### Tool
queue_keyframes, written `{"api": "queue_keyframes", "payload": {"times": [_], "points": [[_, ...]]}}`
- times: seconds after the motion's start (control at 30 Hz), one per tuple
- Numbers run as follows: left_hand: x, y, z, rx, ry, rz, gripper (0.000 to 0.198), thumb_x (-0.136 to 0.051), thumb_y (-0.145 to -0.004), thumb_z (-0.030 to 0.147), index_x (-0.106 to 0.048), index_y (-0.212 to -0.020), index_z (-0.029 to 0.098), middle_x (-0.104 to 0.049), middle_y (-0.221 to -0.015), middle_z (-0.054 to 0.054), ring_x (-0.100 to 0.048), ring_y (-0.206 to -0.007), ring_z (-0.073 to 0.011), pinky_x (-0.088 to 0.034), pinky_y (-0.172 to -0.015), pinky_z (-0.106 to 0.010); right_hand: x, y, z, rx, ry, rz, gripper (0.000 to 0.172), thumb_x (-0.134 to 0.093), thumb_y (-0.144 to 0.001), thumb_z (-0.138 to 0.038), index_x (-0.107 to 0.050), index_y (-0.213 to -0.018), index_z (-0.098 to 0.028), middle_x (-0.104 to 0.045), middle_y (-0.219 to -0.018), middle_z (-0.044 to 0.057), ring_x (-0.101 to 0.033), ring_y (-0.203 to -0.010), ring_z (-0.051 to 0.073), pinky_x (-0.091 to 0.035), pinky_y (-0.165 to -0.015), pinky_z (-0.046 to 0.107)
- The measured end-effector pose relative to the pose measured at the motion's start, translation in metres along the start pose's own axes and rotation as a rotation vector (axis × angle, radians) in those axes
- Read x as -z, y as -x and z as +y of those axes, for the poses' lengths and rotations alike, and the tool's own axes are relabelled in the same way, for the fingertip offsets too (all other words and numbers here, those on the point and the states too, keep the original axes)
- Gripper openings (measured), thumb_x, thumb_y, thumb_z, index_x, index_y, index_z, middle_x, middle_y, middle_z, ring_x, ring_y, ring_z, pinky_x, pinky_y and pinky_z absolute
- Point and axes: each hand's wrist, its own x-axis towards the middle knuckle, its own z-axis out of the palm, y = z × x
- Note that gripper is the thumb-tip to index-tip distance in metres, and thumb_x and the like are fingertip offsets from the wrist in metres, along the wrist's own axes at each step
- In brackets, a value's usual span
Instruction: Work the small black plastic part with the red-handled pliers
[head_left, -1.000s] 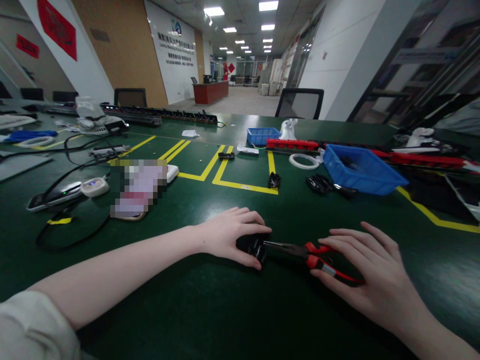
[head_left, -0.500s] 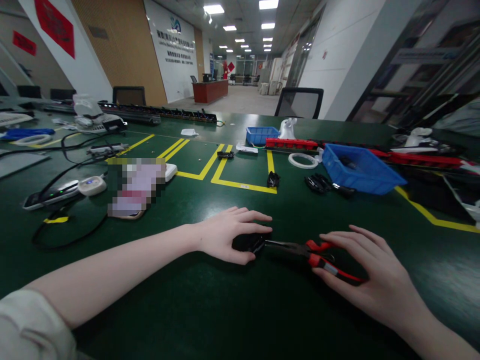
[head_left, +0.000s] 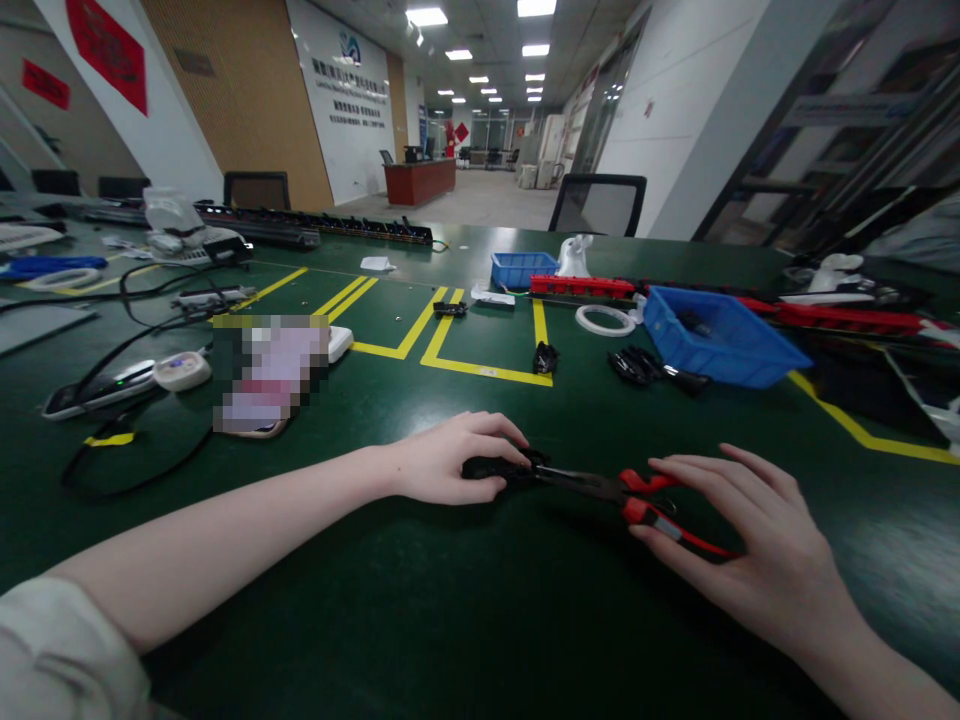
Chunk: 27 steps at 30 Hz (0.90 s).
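Observation:
My left hand (head_left: 461, 460) rests low over the green table, its thumb and fingers curled round a small black part (head_left: 517, 464) that they partly hide. On the right, my right hand (head_left: 757, 540) holds red-handled pliers (head_left: 645, 498) between thumb and fingers, with the handles spread. The long dark jaws point left, and their tips meet the black part beside my left fingertips. Beyond my hands lie a black bundle (head_left: 546, 358) on yellow tape and another black bundle (head_left: 634, 366) further right.
A blue bin (head_left: 724, 338) stands at the right behind a black-handled item (head_left: 685, 380), near a white ring (head_left: 604, 320). A smaller blue basket (head_left: 523, 268) is further back. To the left are a phone (head_left: 274, 380) and black cables (head_left: 142, 490).
My left fingers have drawn in closer round the black part. The pliers and my right hand have shifted slightly right, and the plier tips sit a little higher.

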Motion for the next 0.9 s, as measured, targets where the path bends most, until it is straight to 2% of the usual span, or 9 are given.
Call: {"api": "queue_keyframes", "payload": {"times": [0.2,0.67,0.9], "points": [[-0.001,0.0,0.0,-0.036,0.008,-0.015,0.034,-0.058,-0.087,0.017,-0.064,-0.121,0.02,-0.056,-0.13,-0.01,-0.055,-0.118,-0.0232,-0.045,-0.101,-0.039,-0.002,-0.002,-0.005,-0.012,-0.024,-0.026,0.046,-0.064,-0.083,-0.044,-0.054,-0.124,-0.025,-0.069,-0.108,0.008,-0.065,-0.1,0.031,-0.043,-0.098,0.057],[0.0,0.0,-0.001,-0.02,0.033,-0.024,0.03,-0.059,-0.088,0.018,-0.067,-0.116,0.019,-0.055,-0.131,-0.009,-0.054,-0.119,-0.022,-0.043,-0.103,-0.038,-0.006,-0.006,-0.009,0.009,-0.075,-0.041,0.041,-0.061,-0.086,-0.047,-0.056,-0.119,-0.025,-0.069,-0.103,0.007,-0.066,-0.1,0.03,-0.048,-0.097,0.057],[-0.002,0.0,-0.005,-0.038,0.029,-0.004,0.025,-0.062,-0.09,0.028,-0.069,-0.112,0.018,-0.056,-0.128,-0.011,-0.056,-0.116,-0.0216,-0.046,-0.1,-0.036,-0.012,-0.001,-0.004,0.01,-0.117,-0.071,0.046,-0.066,-0.082,-0.048,-0.055,-0.122,-0.026,-0.069,-0.105,0.006,-0.066,-0.1,0.03,-0.046,-0.1,0.059]]}}
